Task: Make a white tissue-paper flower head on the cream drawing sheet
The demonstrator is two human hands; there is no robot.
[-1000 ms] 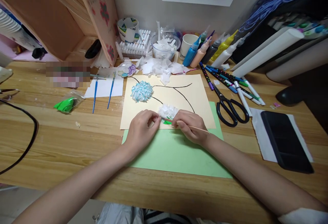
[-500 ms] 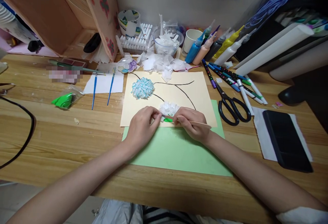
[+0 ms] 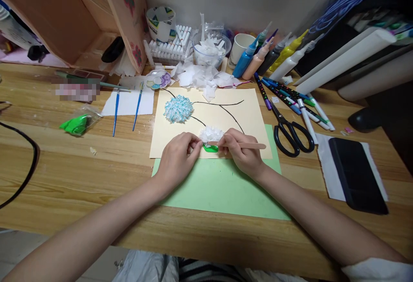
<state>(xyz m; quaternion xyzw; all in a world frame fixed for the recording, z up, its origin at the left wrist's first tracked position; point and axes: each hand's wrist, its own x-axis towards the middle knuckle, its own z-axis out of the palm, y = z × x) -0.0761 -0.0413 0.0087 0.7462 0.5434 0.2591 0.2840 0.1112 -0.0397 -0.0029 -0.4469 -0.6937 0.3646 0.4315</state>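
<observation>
My right hand (image 3: 241,150) is closed around a flat wooden craft stick (image 3: 253,146), whose inner end lies over a green clay patch (image 3: 211,149). This patch sits along the lower edge of a white paper-tuft flower (image 3: 212,133) on a cream sheet (image 3: 258,120). At the left of the patch, my left hand (image 3: 180,155) has thumb and forefinger pinched together; anything between them is too small to make out. Higher on the sheet is a blue-and-white paper-tuft flower (image 3: 178,109), with thin black drawn lines running out from it.
Under the cream sheet lies green paper (image 3: 222,191). Black-handled scissors (image 3: 292,133) and several markers (image 3: 305,107) lie to the right, beside a black phone-like slab (image 3: 358,174). Torn white paper (image 3: 196,77) and paint bottles (image 3: 247,60) line the back; bagged green clay (image 3: 75,125) is left.
My right hand has turned the craft stick from a downward slant to nearly level and lifted its outer end. My left hand keeps its pinch in about the same place. The view has shifted slightly.
</observation>
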